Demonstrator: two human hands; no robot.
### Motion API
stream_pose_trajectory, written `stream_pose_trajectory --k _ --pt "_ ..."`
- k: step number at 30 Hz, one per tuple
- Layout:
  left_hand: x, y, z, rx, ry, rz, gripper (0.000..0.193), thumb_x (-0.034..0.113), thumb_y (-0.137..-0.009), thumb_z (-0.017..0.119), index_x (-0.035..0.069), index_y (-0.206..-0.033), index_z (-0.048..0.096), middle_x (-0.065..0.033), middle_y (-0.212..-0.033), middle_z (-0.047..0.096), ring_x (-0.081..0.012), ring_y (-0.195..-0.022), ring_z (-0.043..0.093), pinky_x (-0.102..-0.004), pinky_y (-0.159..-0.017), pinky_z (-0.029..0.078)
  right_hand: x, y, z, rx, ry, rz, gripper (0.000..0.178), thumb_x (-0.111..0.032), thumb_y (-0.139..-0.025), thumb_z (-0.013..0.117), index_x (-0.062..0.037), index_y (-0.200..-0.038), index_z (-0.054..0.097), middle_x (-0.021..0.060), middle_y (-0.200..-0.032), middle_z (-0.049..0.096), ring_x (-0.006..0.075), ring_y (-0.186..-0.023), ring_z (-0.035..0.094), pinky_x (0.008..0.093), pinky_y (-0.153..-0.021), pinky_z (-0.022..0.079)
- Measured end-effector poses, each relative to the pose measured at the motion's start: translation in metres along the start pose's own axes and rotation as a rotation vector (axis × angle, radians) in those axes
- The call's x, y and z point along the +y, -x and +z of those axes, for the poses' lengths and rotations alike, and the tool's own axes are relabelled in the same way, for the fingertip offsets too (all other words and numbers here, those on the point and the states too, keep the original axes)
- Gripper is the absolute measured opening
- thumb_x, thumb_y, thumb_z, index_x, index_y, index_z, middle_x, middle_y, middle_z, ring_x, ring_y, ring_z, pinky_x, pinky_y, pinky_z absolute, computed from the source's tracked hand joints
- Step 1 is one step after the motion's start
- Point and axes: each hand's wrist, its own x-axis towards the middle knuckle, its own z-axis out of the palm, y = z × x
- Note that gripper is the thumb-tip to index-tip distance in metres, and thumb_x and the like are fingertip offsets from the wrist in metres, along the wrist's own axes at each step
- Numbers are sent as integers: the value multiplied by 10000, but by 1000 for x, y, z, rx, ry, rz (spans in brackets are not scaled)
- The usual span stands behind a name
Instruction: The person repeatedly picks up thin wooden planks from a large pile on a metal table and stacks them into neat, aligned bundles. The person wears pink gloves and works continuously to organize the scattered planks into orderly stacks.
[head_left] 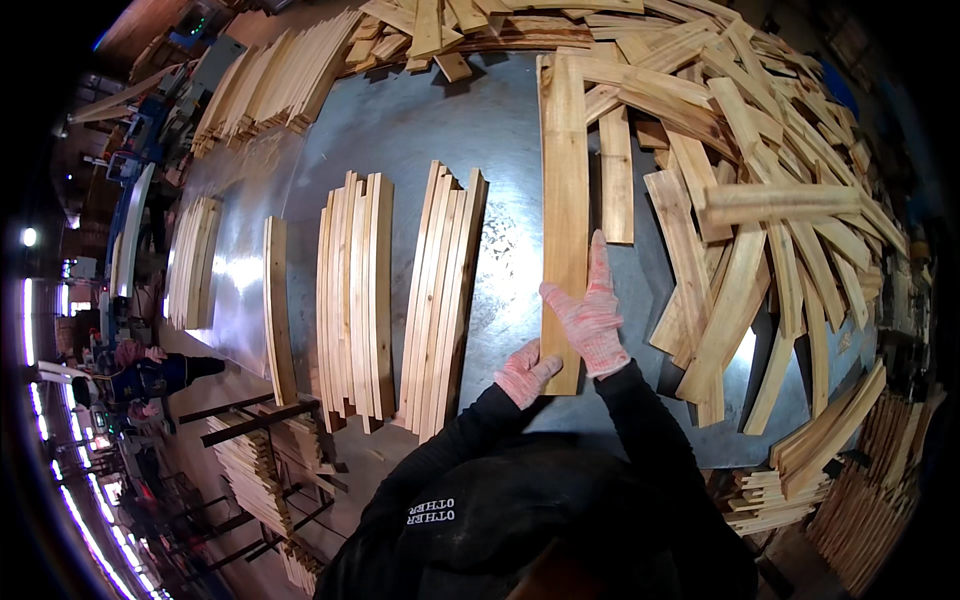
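A long, pale wooden board point(565, 190) points away from me over the metal table. My left hand point(526, 374), in a pinkish knit glove, grips its near left edge, with the thumb on top. Gloved the same way, my right hand point(592, 325) holds the right edge a little farther up. Its thumb lies across the board's face and one finger stretches along the side. The fingers under the board are hidden. Left of the board stand two rows of boards on edge, a nearer row point(440, 300) and another row point(355, 300).
A jumbled heap of boards point(745, 200) covers the table's right side. More rows point(270, 85) point(192, 262) and a single board point(275, 310) lie to the left on the metal table point(420, 120). Stacked wood point(255, 470) sits on a rack below. Another person point(150, 385) is at far left.
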Motion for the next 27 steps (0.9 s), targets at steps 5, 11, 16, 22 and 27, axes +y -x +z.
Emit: stream_pose_trajectory --k 5,11,16,22,27 --pt "7 2 -17 -114 63 28 389 224 -981 556 -27 -1277 531 -35 -1092 630 -94 -962 570 -280 -863 481 9 -2 -4 -251 -220 186 1012 -224 -807 783 -48 -1544 112 190 -1472 372 249 -1340 387 357 -1104 327" --pt "-17 5 -28 -69 -89 119 483 360 -997 532 -23 -1289 524 -54 -1065 621 -103 -926 568 -296 -828 480 20 18 5 -224 -632 224 674 -58 -926 593 -2 -1505 252 113 -1405 465 173 -1262 456 297 -1056 377" --pt "41 -21 -25 161 123 239 499 389 -1012 482 -13 -1306 512 -53 -996 620 -123 -854 570 -280 -773 475 34 55 -21 -186 -274 111 640 -58 -910 566 -5 -1488 297 160 -1402 486 237 -1279 484 334 -1069 381" --pt "131 -80 -27 -19 480 424 352 246 -976 566 26 -1251 561 -31 -1012 619 -132 -936 583 -287 -848 482 28 118 -40 -239 -60 49 695 -134 -890 622 33 -1473 284 191 -1396 478 254 -1281 484 362 -1055 393" --pt "134 -90 7 18 438 434 295 204 -952 611 15 -1177 585 -39 -1073 637 -122 -968 594 -297 -854 497 21 170 -19 71 329 -155 853 -173 -788 713 29 -1473 246 220 -1341 490 314 -1212 524 397 -971 457"
